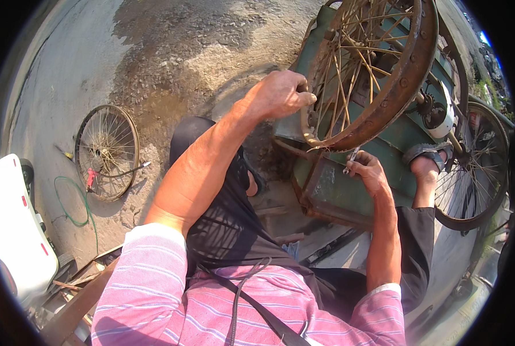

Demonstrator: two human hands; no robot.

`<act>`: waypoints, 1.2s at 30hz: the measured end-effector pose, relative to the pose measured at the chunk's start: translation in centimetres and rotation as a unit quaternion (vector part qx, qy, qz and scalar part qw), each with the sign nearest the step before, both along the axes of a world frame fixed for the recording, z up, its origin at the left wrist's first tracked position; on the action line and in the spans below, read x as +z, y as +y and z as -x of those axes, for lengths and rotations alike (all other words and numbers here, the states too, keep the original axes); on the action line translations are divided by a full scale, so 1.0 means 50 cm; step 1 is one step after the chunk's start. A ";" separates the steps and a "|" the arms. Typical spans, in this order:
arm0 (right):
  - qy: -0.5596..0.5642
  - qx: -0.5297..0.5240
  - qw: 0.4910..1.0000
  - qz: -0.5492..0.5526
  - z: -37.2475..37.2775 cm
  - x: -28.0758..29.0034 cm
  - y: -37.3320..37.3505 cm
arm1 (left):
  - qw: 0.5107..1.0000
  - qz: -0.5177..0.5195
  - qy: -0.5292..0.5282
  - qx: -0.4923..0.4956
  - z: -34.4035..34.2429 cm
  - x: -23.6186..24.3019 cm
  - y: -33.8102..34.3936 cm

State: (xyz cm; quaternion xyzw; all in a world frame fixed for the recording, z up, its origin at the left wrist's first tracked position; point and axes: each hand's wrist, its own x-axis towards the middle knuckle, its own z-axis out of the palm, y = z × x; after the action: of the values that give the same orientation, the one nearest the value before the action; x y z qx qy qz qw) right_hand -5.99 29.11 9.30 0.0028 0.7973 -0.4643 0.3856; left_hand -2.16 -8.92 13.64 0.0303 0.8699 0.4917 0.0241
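Note:
A rusty bare wheel rim (393, 95) with thin spokes (358, 63) stands tilted in front of me, over a green metal cart bed (338, 187). My left hand (280, 95) is closed, its thumb and fingers curled together beside the rim's left edge. Whether something small sits in that pinch, I cannot make out. Below the rim's lower edge, my right hand (368, 167) grips a small silver wrench (353, 157) between thumb and fingers. The wrench's upper end reaches up to the rim near a spoke end.
A spoked wheel (107, 151) lies on the ground at left, with a red-handled air gun (91, 177) and green hose (67, 216). A white vehicle (18, 225) stands at far left. Another wheel with a tyre (473, 216) is at right, near my sandalled foot (425, 170).

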 end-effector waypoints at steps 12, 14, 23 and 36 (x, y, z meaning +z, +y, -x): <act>-0.050 0.217 0.972 0.077 -0.143 0.072 -0.202 | 0.967 -0.016 -0.081 -0.243 -0.148 -0.068 0.091; -0.013 0.206 0.976 0.073 -0.136 0.075 -0.213 | 0.977 -0.058 -0.083 -0.187 -0.145 -0.058 0.086; 0.148 0.105 0.980 -0.081 -0.076 0.020 -0.162 | 0.968 -0.054 -0.243 -0.039 -0.127 0.003 0.037; 0.388 0.208 0.898 0.021 -0.085 0.071 -0.181 | 0.991 0.099 -0.085 0.027 -0.067 -0.068 0.007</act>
State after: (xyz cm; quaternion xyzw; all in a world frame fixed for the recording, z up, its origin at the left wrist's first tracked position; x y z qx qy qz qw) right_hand -1.76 20.04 12.86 -0.3515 0.8560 -0.3546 0.1338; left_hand 1.20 -8.57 10.26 -0.0371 0.9097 0.4042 0.0874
